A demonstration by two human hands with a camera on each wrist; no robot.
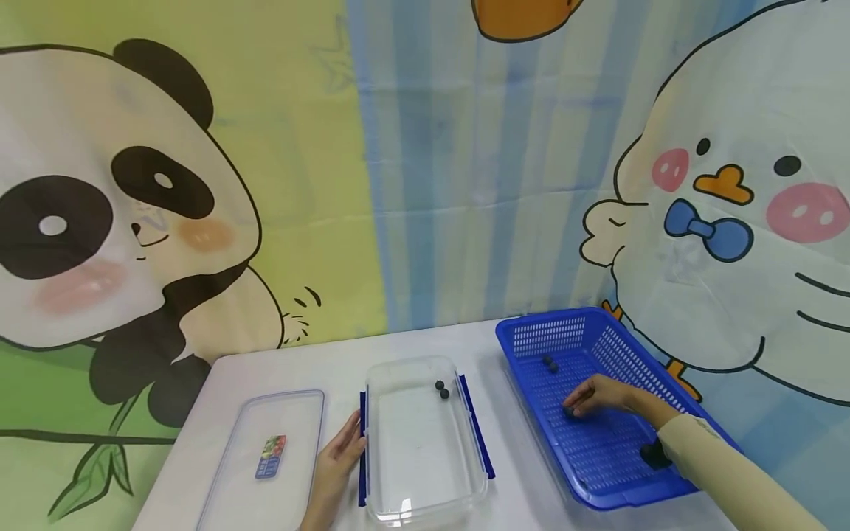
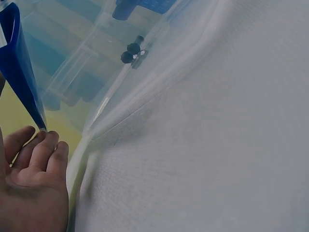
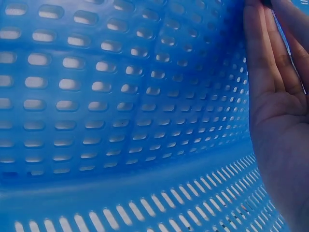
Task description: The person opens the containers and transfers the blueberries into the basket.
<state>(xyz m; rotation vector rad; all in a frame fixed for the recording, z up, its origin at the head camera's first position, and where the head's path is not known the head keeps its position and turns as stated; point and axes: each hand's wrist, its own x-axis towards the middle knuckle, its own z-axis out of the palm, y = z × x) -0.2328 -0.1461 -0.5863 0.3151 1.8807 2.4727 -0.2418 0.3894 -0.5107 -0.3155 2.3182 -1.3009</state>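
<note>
A clear plastic container [image 1: 425, 450] with blue side flaps stands in the middle of the table. Two blueberries [image 1: 442, 389] lie together near its far right corner. Along its left side, my left hand [image 1: 340, 457] touches the blue flap [image 2: 26, 77] with its fingertips, palm uncovered in the left wrist view. My right hand [image 1: 600, 396] reaches down into a blue perforated basket [image 1: 531, 420], pinching a dark blueberry [image 1: 569, 411] close over its floor. In the right wrist view the fingers mostly hide that berry. Two more blueberries [image 1: 550, 363] lie farther back in the basket.
A clear lid [image 1: 229, 479] with a colourful label [image 1: 271, 456] lies flat left of the container. The white table [image 1: 478, 346] ends at a cartoon-printed curtain [image 1: 438, 184]. The basket's raised walls surround the right hand.
</note>
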